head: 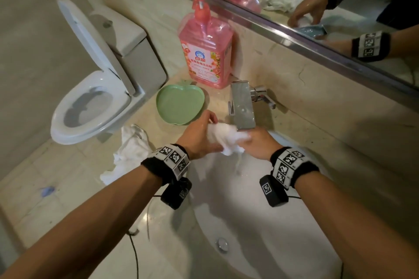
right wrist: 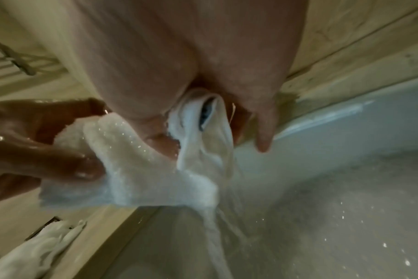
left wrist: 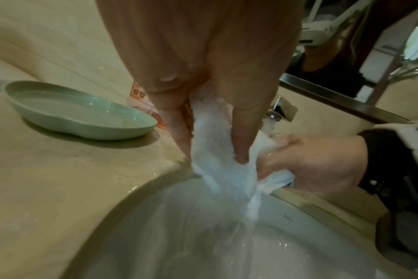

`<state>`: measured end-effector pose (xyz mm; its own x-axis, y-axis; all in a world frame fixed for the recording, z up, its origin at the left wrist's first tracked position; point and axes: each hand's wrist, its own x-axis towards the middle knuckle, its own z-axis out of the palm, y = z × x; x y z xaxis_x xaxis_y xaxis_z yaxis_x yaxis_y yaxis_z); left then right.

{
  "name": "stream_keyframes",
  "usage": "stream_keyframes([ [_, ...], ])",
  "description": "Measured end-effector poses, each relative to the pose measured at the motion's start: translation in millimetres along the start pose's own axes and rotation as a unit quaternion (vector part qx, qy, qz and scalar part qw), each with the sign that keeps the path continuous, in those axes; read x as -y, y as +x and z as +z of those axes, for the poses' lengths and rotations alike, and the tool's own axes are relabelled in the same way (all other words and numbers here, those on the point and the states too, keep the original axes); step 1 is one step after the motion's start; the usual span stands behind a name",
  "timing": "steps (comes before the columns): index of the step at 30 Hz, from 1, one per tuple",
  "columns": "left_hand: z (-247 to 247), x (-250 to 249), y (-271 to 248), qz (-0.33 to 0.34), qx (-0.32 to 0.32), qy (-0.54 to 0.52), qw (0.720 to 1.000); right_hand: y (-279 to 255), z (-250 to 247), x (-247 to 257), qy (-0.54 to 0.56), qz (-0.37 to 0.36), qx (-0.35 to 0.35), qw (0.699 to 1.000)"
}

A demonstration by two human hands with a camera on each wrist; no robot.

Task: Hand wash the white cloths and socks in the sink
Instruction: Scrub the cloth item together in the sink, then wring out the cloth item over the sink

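- While water runs from the tap (head: 242, 106), I see both hands gripping one wet white cloth (head: 223, 137) under the spout, above the sink (head: 260, 229).
- My left hand (head: 199, 136) has its fingers curled round one end; its fingers (left wrist: 241, 132) pinch the fabric from above.
- My right hand (head: 258, 142) clutches the other end, bunched in its fist.
- Water streams off the cloth into the basin below the hands.
- Left of my left hand, a crumpled white cloth pile (head: 129, 152) lies on the desk (head: 79, 188).
- Beyond my left hand sit a green dish (head: 180, 104) and a pink soap bottle (head: 205, 52).
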<state>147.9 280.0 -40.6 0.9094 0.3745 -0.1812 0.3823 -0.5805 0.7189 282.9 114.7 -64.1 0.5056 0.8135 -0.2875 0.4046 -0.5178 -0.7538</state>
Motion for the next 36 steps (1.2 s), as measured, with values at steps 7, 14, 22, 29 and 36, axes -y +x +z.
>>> stream_keyframes([
  [7,32.5,-35.2,28.9,-0.011,0.165,0.063,0.984,-27.0,-37.8,6.9,-0.06,0.152,-0.089,0.983],
  [14,31.7,-41.1,42.4,0.006,0.167,-0.089,0.982,-33.8,-67.7,34.7,-0.128,0.174,-0.102,0.971],
  [22,13.2,-39.7,11.6,0.0,0.181,0.164,0.97,-53.5,-52.9,48.3,-0.071,0.173,-0.01,0.982],
  [29,-22.2,-54.4,-31.8,0.112,0.105,0.294,0.943,-90.3,-23.8,62.2,0.109,0.148,0.077,0.98],
  [36,-67.3,-97.0,-71.8,0.246,0.041,0.25,0.935,-128.1,-39.9,105.6,0.263,0.115,0.081,0.955],
])
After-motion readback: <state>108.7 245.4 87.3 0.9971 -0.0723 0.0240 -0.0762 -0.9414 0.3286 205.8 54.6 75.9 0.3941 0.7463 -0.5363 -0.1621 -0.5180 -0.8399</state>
